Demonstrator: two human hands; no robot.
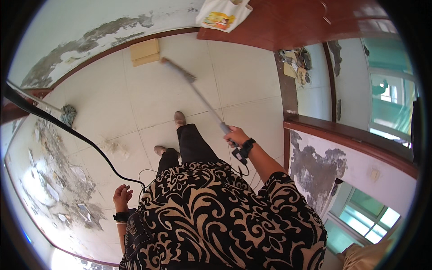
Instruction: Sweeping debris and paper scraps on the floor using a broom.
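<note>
My right hand point(237, 135) is closed around the grey handle of a broom point(206, 104). The broom slants away from me, its slightly blurred bristle head point(180, 71) low over the floor near a cardboard box point(145, 52); whether the bristles touch the tiles I cannot tell. At my left side hangs my left hand point(123, 198), fingers loosely bent and apart, with nothing visible in it. Both wrists wear black bands, and a small black device point(239, 156) on a cable hangs by the right wrist. A black cable point(98, 148) runs beside the left hand.
Dirt and broken plaster point(72, 189) cover the tiles at left, with a small pale heap point(115, 148) nearer my feet. A mop point(68, 115) leans beyond. Another debris pile point(297, 64) lies by the doorway. A tote bag point(222, 15) hangs against the red door point(287, 20).
</note>
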